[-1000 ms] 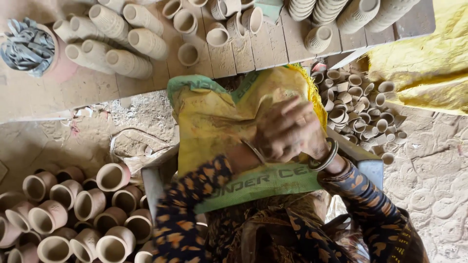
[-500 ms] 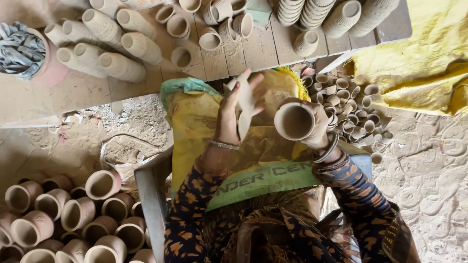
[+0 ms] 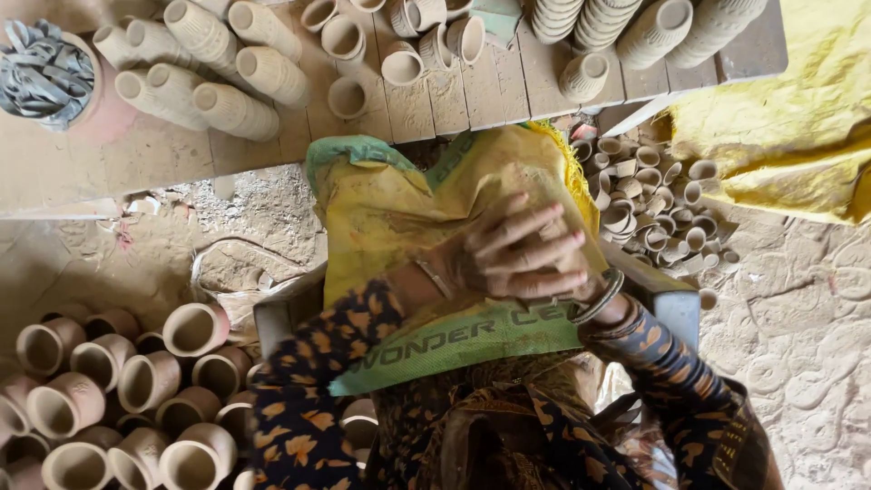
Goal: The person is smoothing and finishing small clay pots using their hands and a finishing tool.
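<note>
Pressing together over the lap, both hands meet above a yellow sack (image 3: 399,209). Right hand (image 3: 531,249) lies on top, fingers spread and curled over the left hand (image 3: 454,268); whether either grips anything, cannot tell, since nothing shows between the palms. If a soft clay piece sits inside, it is hidden there. Fired-looking cups (image 3: 218,86) lie on the worktop (image 3: 163,159) above; pots (image 3: 145,381) crowd the floor at left. Risk, as a judgement: uneven palm pressure could deform or crack a hidden piece; a slip would drop it onto the pots.

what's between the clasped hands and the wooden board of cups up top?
Head view: only the yellow sack, draped under the hands up to the wooden board.
</note>
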